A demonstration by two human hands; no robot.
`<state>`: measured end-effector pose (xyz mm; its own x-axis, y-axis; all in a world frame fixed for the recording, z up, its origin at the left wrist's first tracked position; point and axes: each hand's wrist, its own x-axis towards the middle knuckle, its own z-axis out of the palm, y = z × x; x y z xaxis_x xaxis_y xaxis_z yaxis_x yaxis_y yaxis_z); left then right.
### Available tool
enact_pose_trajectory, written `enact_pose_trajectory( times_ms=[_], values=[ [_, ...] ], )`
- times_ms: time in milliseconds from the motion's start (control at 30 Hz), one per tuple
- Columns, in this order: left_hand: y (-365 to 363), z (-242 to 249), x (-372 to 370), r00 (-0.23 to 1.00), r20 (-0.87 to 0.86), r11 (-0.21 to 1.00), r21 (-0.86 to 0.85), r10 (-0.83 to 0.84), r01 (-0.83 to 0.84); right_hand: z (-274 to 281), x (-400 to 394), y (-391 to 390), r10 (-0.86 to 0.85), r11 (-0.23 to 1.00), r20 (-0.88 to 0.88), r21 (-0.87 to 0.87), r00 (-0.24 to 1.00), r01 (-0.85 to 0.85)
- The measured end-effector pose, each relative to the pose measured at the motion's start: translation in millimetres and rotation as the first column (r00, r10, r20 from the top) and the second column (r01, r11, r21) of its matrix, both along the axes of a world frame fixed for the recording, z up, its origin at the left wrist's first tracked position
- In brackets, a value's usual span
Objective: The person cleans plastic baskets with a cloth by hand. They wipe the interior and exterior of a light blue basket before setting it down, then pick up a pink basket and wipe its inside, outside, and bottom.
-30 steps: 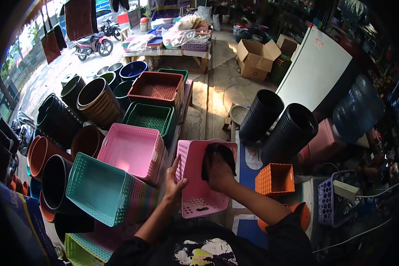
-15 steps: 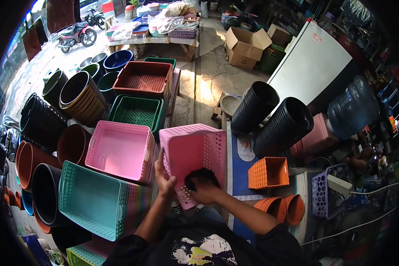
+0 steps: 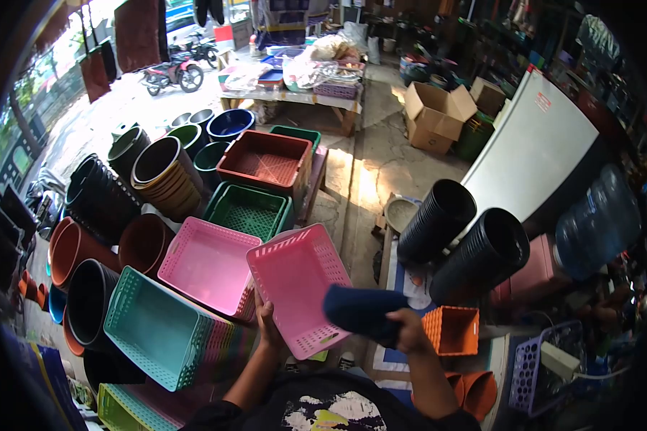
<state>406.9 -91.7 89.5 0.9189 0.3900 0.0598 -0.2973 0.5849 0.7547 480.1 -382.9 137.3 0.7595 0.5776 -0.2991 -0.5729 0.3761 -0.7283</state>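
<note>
My left hand [image 3: 269, 325] grips the left side of a pink plastic basket [image 3: 295, 276], which is tilted with its open inside facing me. A dark blue cloth [image 3: 363, 309] is bunched in my closed right hand [image 3: 411, 332]. The cloth overlaps the basket's right edge in this view and looks smeared by motion. Left of the held basket lies another pink basket [image 3: 212, 266] on a stack. Nearer me stands a stack of baskets with a teal one [image 3: 158, 327] on top.
Green crates [image 3: 246, 210] and a brown crate [image 3: 266, 159] stand beyond the baskets. Stacked pots and buckets [image 3: 167, 176] fill the left. To the right are tall black pot stacks [image 3: 482, 251], square orange pots [image 3: 456, 330] and a purple basket [image 3: 528, 373]. An opened cardboard box [image 3: 438, 118] sits farther back.
My right hand has come out of the pink basket and moved right with the cloth, which now hangs outspread. The basket has turned and tilted leftward. The camera view has shifted.
</note>
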Motion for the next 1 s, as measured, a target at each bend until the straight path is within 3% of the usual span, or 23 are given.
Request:
enact_pose_trajectory(
  times_ms=[33, 100, 133, 167, 233, 267, 300, 367, 400, 433, 467, 500, 533, 567, 600, 633, 667, 700, 767, 800, 867, 1000],
  values=[
    [-0.9, 0.7, -0.4, 1.0, 0.005, 1.0, 0.009, 0.02, -0.02, 40.5, -2.7, -2.5, -0.147, 0.987, -0.066, 0.06, 0.987, 0.151],
    [-4.6, 3.4, -2.9, 0.993, -0.045, 0.963, -0.254, -0.106, 0.091, 59.1, -1.4, -8.1, -0.342, 0.9, 0.321, -0.16, 0.883, 0.407],
    [-6.5, 5.5, -4.3, 0.995, -0.045, 0.966, -0.246, -0.091, 0.077, 36.9, 5.8, -9.4, 0.026, 0.621, 0.899, -0.358, 0.438, 0.697],
    [-8.5, 8.4, -4.7, 0.993, -0.073, 0.961, -0.269, -0.094, 0.071, 30.6, 6.9, -8.7, 0.107, 0.608, 0.947, -0.303, 0.303, 0.734],
    [-15.4, 19.3, -6.7, 0.992, -0.094, 0.958, -0.282, -0.088, 0.058, 43.4, 9.7, 17.5, 0.037, 0.731, 0.656, -0.532, 0.754, 0.427],
    [-21.0, 27.5, -7.7, 0.989, -0.113, 0.961, -0.269, -0.095, 0.062, 14.9, 17.2, 20.8, 0.302, 0.695, 0.766, -0.584, 0.568, 0.419],
    [-23.5, 31.3, -7.8, 0.987, -0.13, 0.965, -0.255, -0.098, 0.063, 11.3, 19.2, 30.5, 0.393, 0.702, 0.62, -0.679, 0.679, 0.215],
    [-19.3, 30.5, -10.3, 0.985, -0.132, 0.963, -0.259, -0.111, 0.074, 8.4, 22.1, 58.1, 0.224, 0.899, 0.631, -0.428, 0.743, 0.092],
    [-14.3, 36.2, -12.0, 0.967, -0.15, 0.938, -0.312, -0.206, 0.151, 6.9, 26.6, 60.7, 0.234, 0.906, 0.646, -0.415, 0.727, 0.077],
    [-9.3, 38.4, -14.8, 0.939, -0.165, 0.903, -0.365, -0.302, 0.226, 4.2, 31.1, 59.0, 0.317, 0.848, 0.647, -0.521, 0.693, 0.098],
    [-0.7, 13.2, -8.1, 0.979, -0.103, 0.969, -0.193, -0.178, 0.156, 0.3, 34.4, 59.4, 0.395, 0.778, 0.639, -0.615, 0.66, 0.13],
    [9.1, -10.4, -8.7, 0.982, -0.094, 0.973, -0.179, -0.163, 0.144, -9.3, 36.3, 62.9, 0.396, 0.788, 0.652, -0.603, 0.647, 0.125],
    [19.0, -31.5, -10.7, 0.958, -0.283, 0.939, 0.337, 0.036, 0.065, -23.2, 39.8, 67.8, 0.385, 0.756, 0.608, -0.639, 0.694, 0.141],
    [28.5, -39.0, -8.9, 0.891, -0.338, 0.642, 0.763, 0.303, 0.071, -34.2, 43.3, 74.4, 0.369, 0.721, 0.565, -0.675, 0.738, 0.156],
    [12.8, -0.7, -13.1, 0.813, -0.161, 0.141, 0.985, 0.559, 0.098, -40.4, 44.0, 82.4, 0.418, 0.623, 0.543, -0.754, 0.728, 0.205],
    [-1.4, 46.0, -14.2, 0.851, -0.125, 0.103, 0.991, 0.51, 0.084, -34.8, 44.1, 91.6, 0.416, 0.629, 0.555, -0.748, 0.721, 0.213],
    [-13.7, 65.7, -20.7, 0.931, -0.143, 0.041, 0.99, 0.337, 0.137, -26.9, 42.0, 99.6, 0.429, 0.577, 0.485, -0.797, 0.762, 0.182],
    [-22.6, 77.9, -23.3, 0.973, -0.173, -0.03, 0.983, 0.151, 0.18, -21.9, 41.6, 104.2, 0.437, 0.52, 0.408, -0.842, 0.802, 0.145],
    [-42.6, 73.7, -29.4, 0.939, -0.344, -0.077, 0.937, -0.02, 0.341, -39.0, 45.4, 110.5, 0.394, 0.578, 0.465, -0.796, 0.792, 0.18],
    [-44.4, 60.3, -31.3, 0.94, -0.341, -0.078, 0.938, -0.023, 0.338, -33.8, 44.7, 113.5, 0.418, 0.551, 0.466, -0.813, 0.78, 0.19],
    [-42.1, 34.5, -28.4, 0.849, -0.528, -0.115, 0.842, 0.027, 0.528, -20.0, 45.8, 115.5, 0.437, 0.525, 0.469, -0.826, 0.768, 0.206],
    [-24.4, 55.1, -21.9, 0.923, -0.381, -0.061, 0.921, 0.057, 0.384, 4.8, 52.6, 103.3, 0.452, 0.639, 0.448, -0.766, 0.771, 0.071]
  ],
)
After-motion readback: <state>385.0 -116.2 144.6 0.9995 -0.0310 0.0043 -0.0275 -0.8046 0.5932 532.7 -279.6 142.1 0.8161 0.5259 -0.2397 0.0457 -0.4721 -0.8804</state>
